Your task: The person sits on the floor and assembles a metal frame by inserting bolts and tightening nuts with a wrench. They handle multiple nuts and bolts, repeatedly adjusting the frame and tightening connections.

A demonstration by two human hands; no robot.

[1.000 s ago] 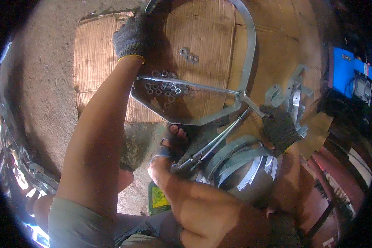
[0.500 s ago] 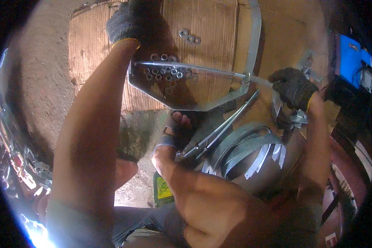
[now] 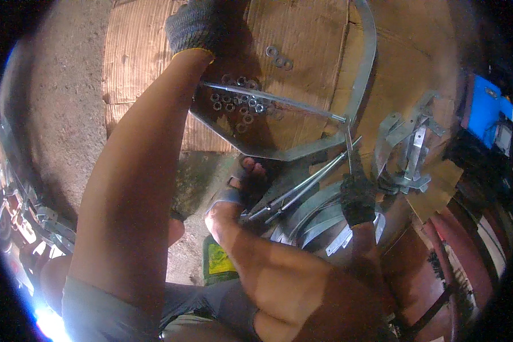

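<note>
A bent flat metal strap [image 3: 319, 147] forms an angular frame, with a threaded rod [image 3: 273, 101] running across it. My right hand [image 3: 358, 199], in a dark knit glove, is closed round a wrench [image 3: 350, 151]. The far end of that wrench meets the strap where the rod's right end passes through. My left hand [image 3: 196, 28], also gloved, is at the top edge near the strap's left side; its fingers are hidden. Loose nuts [image 3: 245, 105] lie on cardboard beneath the rod, and a few washers [image 3: 279, 58] lie farther off.
Two more threaded rods [image 3: 308, 182] lie by my foot, next to curved metal straps [image 3: 313, 214]. Metal brackets [image 3: 410, 151] are piled at the right, with a blue case [image 3: 484, 111] beyond. Cardboard [image 3: 302, 28] covers the floor. A green-yellow box [image 3: 218, 259] sits by my leg.
My right hand has swung toward me and left, turning the wrench from pointing right to pointing toward me. The whole view has shifted slightly. My left hand stays by the strap.
</note>
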